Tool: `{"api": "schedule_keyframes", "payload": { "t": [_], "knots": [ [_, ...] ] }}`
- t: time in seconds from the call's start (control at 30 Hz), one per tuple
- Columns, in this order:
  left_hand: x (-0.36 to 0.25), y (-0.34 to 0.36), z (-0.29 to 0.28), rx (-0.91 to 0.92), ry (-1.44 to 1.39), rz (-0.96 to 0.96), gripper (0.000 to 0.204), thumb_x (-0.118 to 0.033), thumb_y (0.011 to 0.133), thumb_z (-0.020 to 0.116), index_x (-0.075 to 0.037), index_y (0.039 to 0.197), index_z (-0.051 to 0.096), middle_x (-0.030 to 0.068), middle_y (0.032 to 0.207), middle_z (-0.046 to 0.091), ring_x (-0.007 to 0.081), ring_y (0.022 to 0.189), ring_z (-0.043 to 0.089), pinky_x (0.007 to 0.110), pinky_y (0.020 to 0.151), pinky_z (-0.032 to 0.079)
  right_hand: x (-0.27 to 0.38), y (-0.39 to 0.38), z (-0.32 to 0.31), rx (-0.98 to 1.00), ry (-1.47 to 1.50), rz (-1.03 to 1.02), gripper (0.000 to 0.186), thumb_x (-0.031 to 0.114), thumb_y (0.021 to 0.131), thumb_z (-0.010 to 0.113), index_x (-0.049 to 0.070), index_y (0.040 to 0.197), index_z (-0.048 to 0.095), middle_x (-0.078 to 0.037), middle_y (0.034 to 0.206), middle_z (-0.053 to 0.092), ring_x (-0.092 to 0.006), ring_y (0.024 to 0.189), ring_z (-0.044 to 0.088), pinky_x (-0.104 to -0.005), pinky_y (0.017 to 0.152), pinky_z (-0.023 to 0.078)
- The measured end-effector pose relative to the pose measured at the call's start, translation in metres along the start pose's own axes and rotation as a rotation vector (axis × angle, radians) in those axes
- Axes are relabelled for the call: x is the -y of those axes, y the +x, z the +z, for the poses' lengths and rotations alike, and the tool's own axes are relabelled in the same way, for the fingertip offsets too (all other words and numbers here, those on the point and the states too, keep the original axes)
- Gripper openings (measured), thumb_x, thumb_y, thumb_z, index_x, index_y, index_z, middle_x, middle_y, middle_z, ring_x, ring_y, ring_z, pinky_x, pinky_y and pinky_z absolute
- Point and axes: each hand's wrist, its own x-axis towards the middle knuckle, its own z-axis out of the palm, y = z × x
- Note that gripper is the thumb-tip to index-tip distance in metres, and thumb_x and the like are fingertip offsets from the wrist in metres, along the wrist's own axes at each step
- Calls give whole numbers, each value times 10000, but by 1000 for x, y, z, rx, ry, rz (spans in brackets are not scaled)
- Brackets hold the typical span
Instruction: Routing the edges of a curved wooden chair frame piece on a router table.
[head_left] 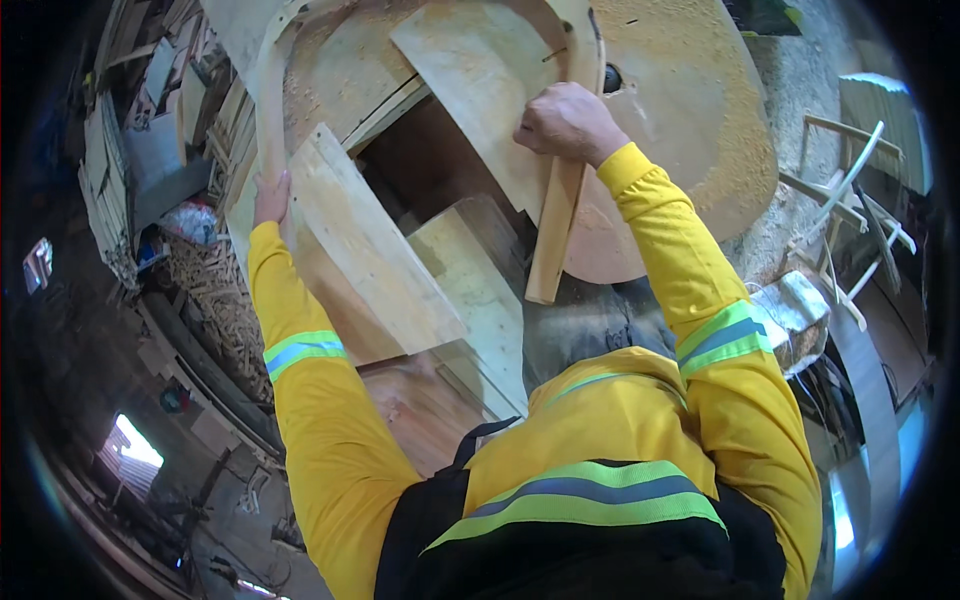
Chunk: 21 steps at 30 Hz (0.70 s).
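Note:
A curved wooden frame point(272, 95) arches across the top of the view, its far part cut off by the edge. My left hand point(271, 198) is closed around its left leg, with the thumb along the inner side. On the right leg, my right hand point(568, 122) is closed in a fist, and the leg's squared end sticks out toward my body. Between the two legs lie loose pale boards: a long one point(375, 245) beside my left hand and a wide one point(480, 95) left of my right hand. A dark gap point(430, 150) shows between these boards.
A rounded plywood panel point(690, 130) dusted with sawdust lies to the right, with a small dark round knob point(612, 78) on it. Stacked offcuts point(190, 110) and a heap of wood scraps point(215, 270) stand at left. Thin-legged wooden frames point(850, 200) stand at far right.

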Motion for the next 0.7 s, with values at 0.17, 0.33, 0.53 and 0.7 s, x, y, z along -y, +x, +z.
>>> {"api": "schedule_keyframes", "payload": {
  "t": [0.17, 0.33, 0.53, 0.7],
  "knots": [
    [4, -5, 0, -23, 29, -24, 797, -551, 938, 585, 18, 1398, 270, 403, 1220, 582, 536, 1187, 558, 518, 1021, 441, 2, 3, -4, 37, 23, 28, 267, 265, 783, 595, 43, 703, 721, -185, 738, 684, -379, 722, 681, -470, 725, 549],
    [6, -6, 6, -12, 4, -32, 818, -557, 935, 585, 20, 1414, 257, 412, 1239, 566, 542, 1191, 552, 513, 1029, 439, -2, 5, -7, 22, 22, 20, 259, 260, 780, 596, 48, 719, 731, -182, 752, 693, -379, 731, 686, -467, 727, 553],
    [20, -7, 8, -22, 43, -45, 841, -568, 934, 579, 17, 1435, 240, 425, 1254, 548, 553, 1201, 538, 514, 1040, 432, -4, 11, -10, 45, 21, 28, 253, 255, 777, 596, 51, 751, 743, -186, 779, 702, -383, 755, 692, -472, 739, 558],
    [16, -8, 11, -14, 42, -49, 858, -586, 935, 562, 16, 1447, 227, 438, 1273, 528, 561, 1212, 526, 517, 1053, 420, -8, 13, -11, 44, 16, 41, 252, 253, 777, 595, 53, 765, 748, -189, 792, 706, -388, 769, 695, -470, 751, 561]
  ]
}}
